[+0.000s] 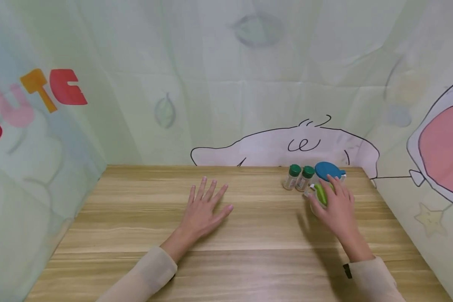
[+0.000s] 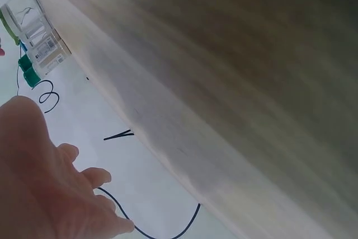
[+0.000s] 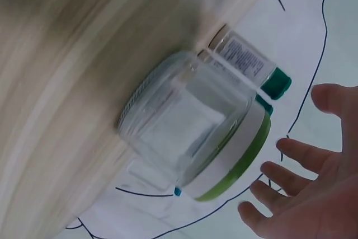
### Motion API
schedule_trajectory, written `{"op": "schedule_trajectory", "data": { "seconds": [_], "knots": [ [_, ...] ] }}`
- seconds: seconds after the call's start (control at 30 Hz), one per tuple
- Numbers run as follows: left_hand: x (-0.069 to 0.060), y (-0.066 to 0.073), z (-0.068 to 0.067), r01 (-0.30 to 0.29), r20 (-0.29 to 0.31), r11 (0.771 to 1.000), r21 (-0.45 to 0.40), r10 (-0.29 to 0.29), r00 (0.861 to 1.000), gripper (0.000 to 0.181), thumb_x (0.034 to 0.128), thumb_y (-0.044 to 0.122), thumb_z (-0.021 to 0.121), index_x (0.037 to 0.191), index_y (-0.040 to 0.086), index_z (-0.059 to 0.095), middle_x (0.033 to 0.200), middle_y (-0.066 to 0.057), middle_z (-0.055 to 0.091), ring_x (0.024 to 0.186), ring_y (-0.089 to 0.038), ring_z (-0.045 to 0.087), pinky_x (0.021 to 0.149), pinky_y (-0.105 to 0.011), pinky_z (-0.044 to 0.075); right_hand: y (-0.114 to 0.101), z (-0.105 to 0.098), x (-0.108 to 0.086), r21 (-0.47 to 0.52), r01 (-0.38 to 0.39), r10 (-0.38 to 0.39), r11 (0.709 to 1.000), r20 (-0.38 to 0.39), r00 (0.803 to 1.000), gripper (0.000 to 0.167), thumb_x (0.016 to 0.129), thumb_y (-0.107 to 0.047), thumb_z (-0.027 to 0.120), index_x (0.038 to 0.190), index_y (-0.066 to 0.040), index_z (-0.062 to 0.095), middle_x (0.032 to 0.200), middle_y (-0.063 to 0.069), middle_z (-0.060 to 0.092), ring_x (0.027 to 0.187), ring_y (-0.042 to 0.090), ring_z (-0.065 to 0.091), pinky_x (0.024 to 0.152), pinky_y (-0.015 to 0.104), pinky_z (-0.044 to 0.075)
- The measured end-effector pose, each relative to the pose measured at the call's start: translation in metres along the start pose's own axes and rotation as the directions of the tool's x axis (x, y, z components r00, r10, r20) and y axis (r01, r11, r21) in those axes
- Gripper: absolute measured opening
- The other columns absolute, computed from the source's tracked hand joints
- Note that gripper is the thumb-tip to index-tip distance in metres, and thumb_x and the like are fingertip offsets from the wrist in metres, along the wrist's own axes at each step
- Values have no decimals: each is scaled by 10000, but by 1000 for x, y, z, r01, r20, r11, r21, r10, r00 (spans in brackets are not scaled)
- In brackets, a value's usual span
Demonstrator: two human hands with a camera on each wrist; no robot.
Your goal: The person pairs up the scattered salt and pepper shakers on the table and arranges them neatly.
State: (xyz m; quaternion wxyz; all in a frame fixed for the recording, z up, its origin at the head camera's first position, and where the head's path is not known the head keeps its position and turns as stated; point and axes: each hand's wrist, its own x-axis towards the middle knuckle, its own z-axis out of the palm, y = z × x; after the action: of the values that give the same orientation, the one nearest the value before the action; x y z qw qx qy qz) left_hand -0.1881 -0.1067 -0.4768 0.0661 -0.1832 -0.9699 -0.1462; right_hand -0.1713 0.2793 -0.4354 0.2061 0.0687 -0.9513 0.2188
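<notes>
My right hand [image 1: 339,212] hovers at a clear jar with a green lid [image 1: 320,194], fingers spread and slightly bent. In the right wrist view a gap shows between those fingertips and the lid of the jar [image 3: 190,121]. Behind the jar stands a container with a blue lid [image 1: 326,170], partly hidden. Left of it are two small seasoning shakers [image 1: 291,178] with green caps, side by side. My left hand [image 1: 201,216] is palm down with fingers fanned out over the table, holding nothing; whether it touches the wood I cannot tell.
The wood-grain table [image 1: 249,260] ends at a printed curtain [image 1: 211,84] with cartoon drawings, which also runs along both sides. The jar, shakers and blue-lidded container stand close together near the back right edge.
</notes>
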Motion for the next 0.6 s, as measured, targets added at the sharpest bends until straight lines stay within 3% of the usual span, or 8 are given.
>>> {"op": "schedule_trajectory", "data": {
  "seconds": [0.27, 0.6],
  "knots": [
    [0, -2, 1, 6, -6, 1000, 11, -6, 1000, 719, 1051, 646, 446, 1663, 275, 369, 1723, -152, 286, 1632, -411, 91, 1298, -662, 78, 5, -8, 3, -57, -76, 79, 995, 56, 995, 493, 969, -208, 732, 1370, 58, 627, 1472, 348, 501, 1311, 554, 466, 1009, 745, 400],
    [-1, 0, -1, 5, 4, 1000, 9, -5, 1000, 707, 1056, 661, 414, 1665, 307, 355, 1733, -146, 262, 1635, -390, 54, 1305, -646, 66, 12, -12, 9, -85, -106, 114, 991, 98, 989, 511, 969, -230, 739, 1365, 74, 629, 1475, 357, 503, 1338, 584, 451, 1053, 765, 361]
  ]
}}
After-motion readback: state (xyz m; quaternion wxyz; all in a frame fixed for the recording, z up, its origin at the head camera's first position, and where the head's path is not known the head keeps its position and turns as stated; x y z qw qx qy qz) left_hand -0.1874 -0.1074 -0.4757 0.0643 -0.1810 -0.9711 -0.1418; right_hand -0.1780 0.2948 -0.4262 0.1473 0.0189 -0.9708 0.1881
